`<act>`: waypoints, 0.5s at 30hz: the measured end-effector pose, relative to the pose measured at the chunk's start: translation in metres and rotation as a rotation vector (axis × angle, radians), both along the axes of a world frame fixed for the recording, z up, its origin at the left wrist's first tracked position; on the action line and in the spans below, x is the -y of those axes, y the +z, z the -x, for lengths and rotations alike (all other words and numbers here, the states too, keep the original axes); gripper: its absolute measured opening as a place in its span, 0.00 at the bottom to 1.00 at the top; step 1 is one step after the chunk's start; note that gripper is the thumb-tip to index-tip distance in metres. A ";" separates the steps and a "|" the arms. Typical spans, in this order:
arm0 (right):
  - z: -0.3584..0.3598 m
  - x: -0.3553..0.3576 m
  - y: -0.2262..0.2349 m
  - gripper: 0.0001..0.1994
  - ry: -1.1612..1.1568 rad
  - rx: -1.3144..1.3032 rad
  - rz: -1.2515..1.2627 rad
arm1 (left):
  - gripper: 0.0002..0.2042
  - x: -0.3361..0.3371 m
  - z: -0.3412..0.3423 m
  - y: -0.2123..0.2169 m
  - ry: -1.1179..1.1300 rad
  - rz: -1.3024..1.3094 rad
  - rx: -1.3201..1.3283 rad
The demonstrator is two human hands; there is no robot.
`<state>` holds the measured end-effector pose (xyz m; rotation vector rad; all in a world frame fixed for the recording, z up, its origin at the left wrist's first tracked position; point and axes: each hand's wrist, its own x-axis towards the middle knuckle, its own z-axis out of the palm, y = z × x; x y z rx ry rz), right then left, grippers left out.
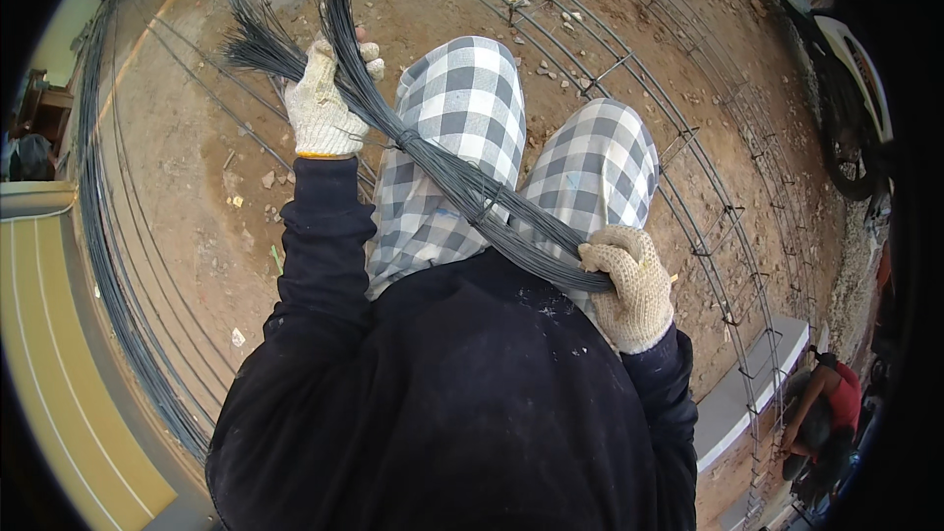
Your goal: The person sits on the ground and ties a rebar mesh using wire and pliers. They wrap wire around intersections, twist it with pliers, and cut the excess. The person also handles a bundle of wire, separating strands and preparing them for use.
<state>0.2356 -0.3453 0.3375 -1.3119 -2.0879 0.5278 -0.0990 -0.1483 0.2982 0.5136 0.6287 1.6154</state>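
A long bundle of thin dark tie wires [442, 172] runs diagonally across my lap, over my grey-and-white checked trousers [472, 108]. My left hand [324, 103], in a knitted cream glove, grips the bundle near its upper end, where the wire tips fan out in two brushes. My right hand [629, 285], gloved the same way, is closed around the lower end by my right hip. A wire wrap binds the bundle at its middle. My dark sleeves and torso fill the lower centre.
Long rebar cages [708, 206] with stirrups lie on the dirt ground to my right and ahead. A stack of straight bars [108, 265] runs along the left beside a yellow surface. Another person in a red top [836, 403] crouches at the lower right. A motorbike [846, 88] stands upper right.
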 end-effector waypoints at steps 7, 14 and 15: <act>-0.024 0.001 -0.028 0.31 -0.290 -0.364 0.427 | 0.18 0.015 0.004 -0.003 0.186 -0.121 -0.207; -0.029 0.022 -0.034 0.14 -0.561 -0.785 0.653 | 0.21 0.018 0.008 -0.009 0.122 -0.208 -0.233; -0.025 0.022 -0.034 0.14 -0.568 -0.758 0.640 | 0.21 0.018 0.007 -0.009 0.102 -0.253 -0.220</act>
